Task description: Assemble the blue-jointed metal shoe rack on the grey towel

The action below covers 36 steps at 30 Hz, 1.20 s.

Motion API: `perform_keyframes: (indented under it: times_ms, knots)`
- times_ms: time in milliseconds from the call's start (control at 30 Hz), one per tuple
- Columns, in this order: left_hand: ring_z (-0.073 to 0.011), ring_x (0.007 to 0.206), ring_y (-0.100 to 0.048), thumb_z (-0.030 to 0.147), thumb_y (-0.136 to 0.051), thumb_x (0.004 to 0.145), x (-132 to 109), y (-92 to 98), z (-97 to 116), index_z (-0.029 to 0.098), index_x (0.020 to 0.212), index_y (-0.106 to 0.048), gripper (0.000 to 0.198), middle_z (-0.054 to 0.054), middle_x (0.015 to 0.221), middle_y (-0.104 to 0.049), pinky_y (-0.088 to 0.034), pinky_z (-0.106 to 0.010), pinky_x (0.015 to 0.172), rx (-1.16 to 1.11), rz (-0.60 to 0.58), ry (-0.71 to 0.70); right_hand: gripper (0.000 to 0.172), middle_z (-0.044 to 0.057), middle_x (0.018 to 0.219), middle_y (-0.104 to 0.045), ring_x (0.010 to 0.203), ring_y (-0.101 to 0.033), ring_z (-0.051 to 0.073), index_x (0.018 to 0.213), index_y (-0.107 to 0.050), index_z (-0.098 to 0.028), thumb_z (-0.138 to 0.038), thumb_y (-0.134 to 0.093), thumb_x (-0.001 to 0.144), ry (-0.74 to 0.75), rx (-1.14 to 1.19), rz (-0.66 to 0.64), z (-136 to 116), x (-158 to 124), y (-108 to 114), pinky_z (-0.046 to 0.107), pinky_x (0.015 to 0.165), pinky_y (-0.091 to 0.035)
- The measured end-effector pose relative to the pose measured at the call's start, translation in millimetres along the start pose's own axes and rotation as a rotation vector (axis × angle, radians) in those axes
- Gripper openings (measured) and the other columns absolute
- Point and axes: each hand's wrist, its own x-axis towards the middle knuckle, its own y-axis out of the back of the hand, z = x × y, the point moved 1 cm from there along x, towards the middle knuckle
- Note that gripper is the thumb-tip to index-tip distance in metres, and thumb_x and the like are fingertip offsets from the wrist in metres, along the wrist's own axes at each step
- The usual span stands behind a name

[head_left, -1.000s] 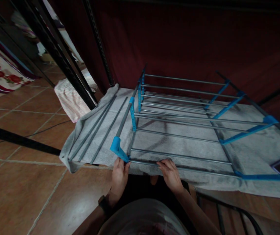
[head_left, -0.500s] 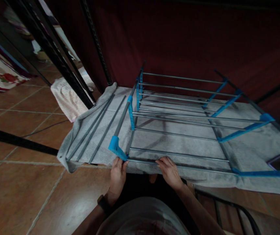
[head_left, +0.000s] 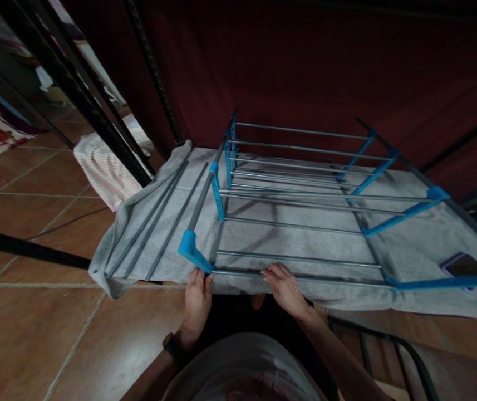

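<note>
A rack of grey metal tubes (head_left: 292, 225) and blue plastic brackets (head_left: 217, 192) lies on a grey towel (head_left: 305, 245). At its near left corner is an L-shaped blue corner bracket (head_left: 188, 243). My left hand (head_left: 197, 301) is closed on the lower end of that bracket, where it meets the front tube (head_left: 338, 282); the fingertips are partly hidden. Farther right along the front tube, my right hand (head_left: 287, 291) pinches it, fingers over the top. Beyond the hands, the rack's other crossbars run left to right between its two side frames.
Several loose grey tubes (head_left: 175, 223) lie on the towel left of the rack. A dark phone-like object (head_left: 467, 265) rests at the right, by a blue bracket. Black metal posts (head_left: 67, 89) rise at the left. A dark red cloth (head_left: 305, 67) hangs behind.
The whole view has shifted slightly, with the rack and towel appearing a little farther left. Both hands keep their places on the rack.
</note>
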Motion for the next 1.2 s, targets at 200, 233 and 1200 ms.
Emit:
perform_keyframes:
  times_ms: [200,233,1200]
  knots:
    - [-0.0289,0.101,-0.063,0.044,-0.039,0.098,1.4,1.4,4.3,0.019,0.105,-0.062,0.035,-0.012,0.102,-0.066,-0.052,-0.044,0.092,0.017,-0.007,-0.009,0.024,0.006,0.097,-0.064,0.093,-0.057,0.022,0.113,-0.068,-0.022,-0.017,-0.051,0.097,0.012,-0.019,-0.027,0.3,1.8,2.4,0.035,0.081,-0.049]
    - [-0.0291,0.101,-0.063,0.044,-0.038,0.098,1.7,1.5,4.3,0.019,0.105,-0.062,0.036,-0.012,0.102,-0.066,-0.052,-0.045,0.092,0.018,-0.006,-0.009,0.024,0.006,0.097,-0.064,0.093,-0.057,0.022,0.113,-0.068,-0.022,-0.016,-0.051,0.096,0.020,-0.026,-0.027,0.6,2.2,2.2,0.035,0.082,-0.050]
    - [-0.0328,0.104,-0.061,0.041,-0.054,0.090,4.3,-6.2,-9.2,0.015,0.115,-0.064,0.037,-0.015,0.109,-0.067,-0.052,-0.052,0.094,-0.031,-0.039,-0.001,0.016,0.007,0.102,-0.062,0.097,-0.056,0.024,0.108,-0.063,-0.020,-0.020,-0.051,0.098,-0.054,-0.067,0.081,-5.4,-5.5,-18.6,0.041,0.089,-0.048]
